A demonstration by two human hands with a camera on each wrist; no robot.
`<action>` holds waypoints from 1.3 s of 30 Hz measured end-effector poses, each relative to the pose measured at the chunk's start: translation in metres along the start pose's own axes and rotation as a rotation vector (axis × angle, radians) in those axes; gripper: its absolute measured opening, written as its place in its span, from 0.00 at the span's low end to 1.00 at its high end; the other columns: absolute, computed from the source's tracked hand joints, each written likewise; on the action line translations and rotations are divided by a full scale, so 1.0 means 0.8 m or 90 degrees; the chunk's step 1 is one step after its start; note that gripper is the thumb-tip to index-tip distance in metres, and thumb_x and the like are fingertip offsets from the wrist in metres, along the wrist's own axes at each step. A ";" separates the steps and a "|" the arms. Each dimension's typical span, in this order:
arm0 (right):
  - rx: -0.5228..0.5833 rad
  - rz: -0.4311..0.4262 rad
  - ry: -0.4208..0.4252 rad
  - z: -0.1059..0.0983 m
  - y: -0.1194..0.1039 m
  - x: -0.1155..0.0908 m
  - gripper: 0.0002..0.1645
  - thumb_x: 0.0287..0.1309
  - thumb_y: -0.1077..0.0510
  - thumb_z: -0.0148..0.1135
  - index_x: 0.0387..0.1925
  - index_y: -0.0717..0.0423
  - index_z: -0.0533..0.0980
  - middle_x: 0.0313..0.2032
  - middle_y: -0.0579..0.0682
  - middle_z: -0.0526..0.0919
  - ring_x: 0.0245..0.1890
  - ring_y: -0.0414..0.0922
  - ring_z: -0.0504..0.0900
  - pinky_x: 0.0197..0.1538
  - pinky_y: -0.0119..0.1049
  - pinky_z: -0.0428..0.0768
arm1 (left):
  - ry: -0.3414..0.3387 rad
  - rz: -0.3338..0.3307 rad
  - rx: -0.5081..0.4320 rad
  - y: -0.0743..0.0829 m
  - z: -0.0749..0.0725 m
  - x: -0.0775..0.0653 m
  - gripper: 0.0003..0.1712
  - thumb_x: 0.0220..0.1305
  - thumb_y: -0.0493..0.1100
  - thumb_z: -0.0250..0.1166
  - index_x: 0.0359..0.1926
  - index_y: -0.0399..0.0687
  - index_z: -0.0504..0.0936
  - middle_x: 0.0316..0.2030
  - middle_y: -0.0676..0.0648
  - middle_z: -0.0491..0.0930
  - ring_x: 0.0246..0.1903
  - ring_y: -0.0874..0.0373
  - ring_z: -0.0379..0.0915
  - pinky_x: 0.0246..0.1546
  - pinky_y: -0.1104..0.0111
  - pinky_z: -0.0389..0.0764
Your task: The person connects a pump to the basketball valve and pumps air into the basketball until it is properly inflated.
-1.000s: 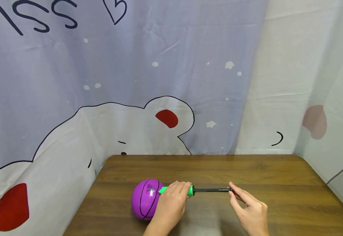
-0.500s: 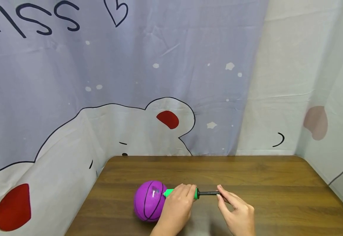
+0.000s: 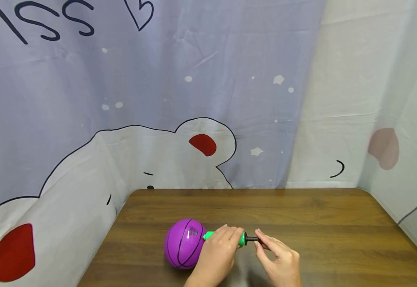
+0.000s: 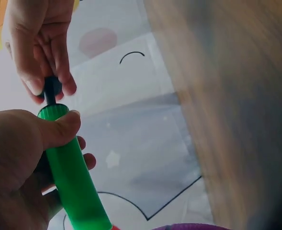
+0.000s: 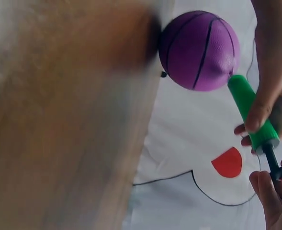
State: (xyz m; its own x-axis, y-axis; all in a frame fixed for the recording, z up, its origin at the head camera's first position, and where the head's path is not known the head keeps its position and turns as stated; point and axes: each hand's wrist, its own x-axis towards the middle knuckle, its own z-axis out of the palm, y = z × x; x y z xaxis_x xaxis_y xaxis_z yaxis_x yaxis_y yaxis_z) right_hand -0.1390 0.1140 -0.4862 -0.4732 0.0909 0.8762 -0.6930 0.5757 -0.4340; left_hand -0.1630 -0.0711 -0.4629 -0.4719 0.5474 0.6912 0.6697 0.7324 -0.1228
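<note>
A purple ball (image 3: 183, 245) with black basketball lines sits on the wooden table, left of both hands. My left hand (image 3: 217, 253) grips the green barrel of a small hand pump (image 4: 76, 182), thumb on one side and fingers curled round the other. The pump's tip meets the ball's right side, as the right wrist view also shows at the ball (image 5: 200, 50). With thumb and fingers, my right hand (image 3: 280, 257) pinches the black handle at the pump's other end. Only a short length of the black rod shows between barrel and handle.
The brown wooden table (image 3: 323, 211) spreads to the right of and behind the hands. A printed cloth (image 3: 251, 119) with bear outlines, stars and lettering hangs at the back and along both sides, right at the table's edges.
My right hand has moved left, pushing the pump's black rod most of the way into the green barrel. The ball and left hand have shifted slightly right.
</note>
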 end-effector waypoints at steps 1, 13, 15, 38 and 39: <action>-0.007 -0.008 0.011 -0.002 0.002 0.002 0.22 0.39 0.74 0.73 0.42 0.61 0.87 0.36 0.56 0.90 0.31 0.36 0.89 0.38 0.19 0.84 | 0.004 -0.003 -0.002 -0.002 0.000 0.000 0.24 0.47 0.38 0.78 0.48 0.47 0.82 0.39 0.54 0.84 0.41 0.60 0.81 0.58 0.67 0.82; -0.062 0.029 0.055 -0.042 0.019 0.019 0.24 0.36 0.76 0.73 0.41 0.60 0.88 0.35 0.56 0.90 0.34 0.24 0.85 0.42 0.13 0.79 | 0.004 -0.040 0.013 -0.029 -0.010 -0.008 0.25 0.46 0.36 0.77 0.49 0.47 0.82 0.41 0.52 0.85 0.43 0.59 0.82 0.56 0.63 0.84; -0.063 0.034 0.050 -0.044 0.018 0.019 0.24 0.36 0.76 0.74 0.41 0.60 0.88 0.35 0.55 0.90 0.35 0.23 0.84 0.42 0.13 0.79 | 0.004 -0.037 0.015 -0.030 -0.010 -0.008 0.25 0.46 0.36 0.77 0.49 0.47 0.82 0.41 0.52 0.85 0.43 0.59 0.82 0.56 0.63 0.84; 0.013 -0.010 0.023 0.007 -0.003 0.000 0.22 0.40 0.75 0.74 0.42 0.64 0.87 0.38 0.58 0.90 0.32 0.38 0.89 0.39 0.19 0.84 | 0.008 0.011 0.036 0.008 -0.004 0.008 0.23 0.47 0.45 0.79 0.45 0.45 0.84 0.38 0.53 0.84 0.39 0.61 0.81 0.52 0.68 0.85; 0.012 -0.017 0.026 0.006 -0.001 0.001 0.20 0.42 0.73 0.73 0.42 0.64 0.87 0.38 0.58 0.90 0.32 0.38 0.89 0.39 0.19 0.84 | 0.005 0.009 0.025 0.007 -0.004 0.008 0.23 0.48 0.46 0.79 0.46 0.46 0.83 0.38 0.53 0.84 0.39 0.61 0.81 0.52 0.67 0.85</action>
State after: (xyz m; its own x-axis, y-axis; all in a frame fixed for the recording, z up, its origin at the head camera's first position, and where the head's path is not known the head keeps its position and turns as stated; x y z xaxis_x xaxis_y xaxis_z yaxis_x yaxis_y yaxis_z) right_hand -0.1414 0.1093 -0.4862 -0.4320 0.1082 0.8954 -0.7161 0.5624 -0.4134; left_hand -0.1606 -0.0648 -0.4571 -0.4582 0.5550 0.6943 0.6533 0.7399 -0.1603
